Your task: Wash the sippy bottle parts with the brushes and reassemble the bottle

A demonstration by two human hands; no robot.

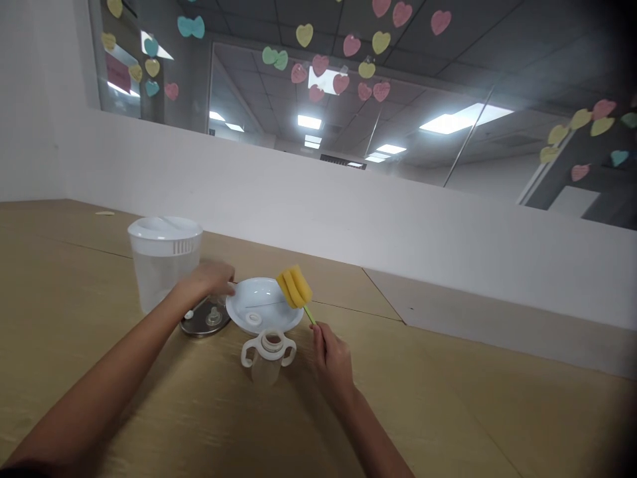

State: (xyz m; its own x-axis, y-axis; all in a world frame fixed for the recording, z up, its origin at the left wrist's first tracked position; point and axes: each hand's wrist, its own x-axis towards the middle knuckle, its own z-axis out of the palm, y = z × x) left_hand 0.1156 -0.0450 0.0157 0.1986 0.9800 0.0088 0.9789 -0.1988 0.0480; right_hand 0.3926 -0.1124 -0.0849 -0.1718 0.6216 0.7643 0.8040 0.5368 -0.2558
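Note:
My right hand (332,364) is closed round the green handle of a yellow sponge brush (294,287), whose head is raised over the right side of a white bowl (261,293). At the bowl's left rim is my left hand (212,277), thumb and finger bent at the edge; its other fingers are hidden. A small white ring (253,319) lies inside the bowl. In front of it stands an open baby bottle (267,362) with two white handles. Below my left hand, a round metal tray (199,327) carries a clear bottle nipple (213,317) and a small white piece (188,315).
A translucent white bucket (164,269) with a lid stands left of the tray, behind my left forearm. The wooden tabletop (448,405) runs back to a white wall (298,206). Above it are windows with heart-shaped paper notes (352,45).

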